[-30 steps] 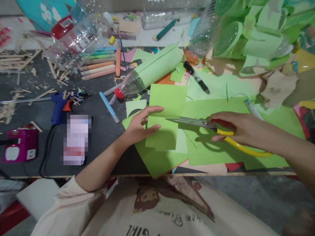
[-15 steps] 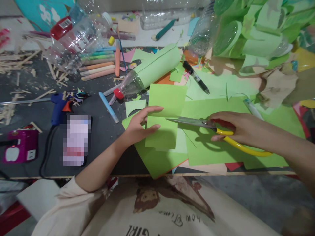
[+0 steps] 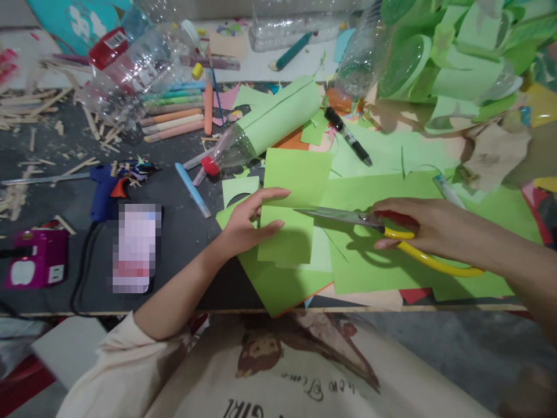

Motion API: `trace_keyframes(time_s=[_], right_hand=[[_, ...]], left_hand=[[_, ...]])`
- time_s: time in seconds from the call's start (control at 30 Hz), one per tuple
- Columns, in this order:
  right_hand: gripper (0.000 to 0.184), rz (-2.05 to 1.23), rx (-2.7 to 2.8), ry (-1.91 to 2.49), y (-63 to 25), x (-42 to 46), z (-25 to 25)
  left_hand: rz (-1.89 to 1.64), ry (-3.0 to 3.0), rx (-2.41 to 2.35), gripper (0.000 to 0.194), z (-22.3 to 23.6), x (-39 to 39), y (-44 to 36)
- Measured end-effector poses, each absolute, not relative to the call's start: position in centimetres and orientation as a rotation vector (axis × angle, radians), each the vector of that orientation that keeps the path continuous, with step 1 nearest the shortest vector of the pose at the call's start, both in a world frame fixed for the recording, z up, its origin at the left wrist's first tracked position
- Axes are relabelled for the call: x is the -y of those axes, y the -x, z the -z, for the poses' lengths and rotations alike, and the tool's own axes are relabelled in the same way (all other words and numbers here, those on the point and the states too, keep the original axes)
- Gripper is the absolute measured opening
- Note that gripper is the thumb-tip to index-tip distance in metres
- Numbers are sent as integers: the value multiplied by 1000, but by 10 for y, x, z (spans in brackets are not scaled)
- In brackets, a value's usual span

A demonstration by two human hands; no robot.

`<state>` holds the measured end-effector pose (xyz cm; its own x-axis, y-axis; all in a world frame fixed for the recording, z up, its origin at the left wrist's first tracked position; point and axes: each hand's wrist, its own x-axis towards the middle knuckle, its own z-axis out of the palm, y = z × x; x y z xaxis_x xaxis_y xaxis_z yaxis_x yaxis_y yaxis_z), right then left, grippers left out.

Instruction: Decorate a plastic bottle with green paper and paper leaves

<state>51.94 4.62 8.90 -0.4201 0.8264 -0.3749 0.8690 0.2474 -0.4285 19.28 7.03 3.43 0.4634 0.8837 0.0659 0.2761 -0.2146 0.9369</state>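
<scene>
My left hand (image 3: 248, 223) grips the left edge of a folded light green paper sheet (image 3: 296, 203), thumb on top and fingers curled around it. My right hand (image 3: 418, 226) is closed on yellow-handled scissors (image 3: 374, 229), whose blades point left and sit in a cut across that sheet. Larger green paper sheets (image 3: 383, 255) lie beneath both hands near the table's front edge.
A plastic bottle wrapped in green paper (image 3: 265, 125) lies behind the sheet, with a black marker (image 3: 348, 136) to its right. A blue glue gun (image 3: 107, 183), chalk sticks (image 3: 174, 119), clear bottles (image 3: 139, 64) and wood splints fill the left. Green paper loops (image 3: 452, 64) pile at the right.
</scene>
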Motion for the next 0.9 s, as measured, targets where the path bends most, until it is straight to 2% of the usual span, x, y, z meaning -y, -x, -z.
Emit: trace_keyframes(time_s=[0.43,0.67,0.9], right_hand=[[84,909,-2271,-1682,-516,-46,-97],[73,1024,-2175,-1624,-508,-38,-103],[74,1001,-2161,-1599,-501,-38,-100]], left_hand=[[-804,-1735,-969,44,-32,-71,-193],[-823,-1815,-917,43,-31,-69,-194],[-848,-1837,-896,42,-29,-68,-195]])
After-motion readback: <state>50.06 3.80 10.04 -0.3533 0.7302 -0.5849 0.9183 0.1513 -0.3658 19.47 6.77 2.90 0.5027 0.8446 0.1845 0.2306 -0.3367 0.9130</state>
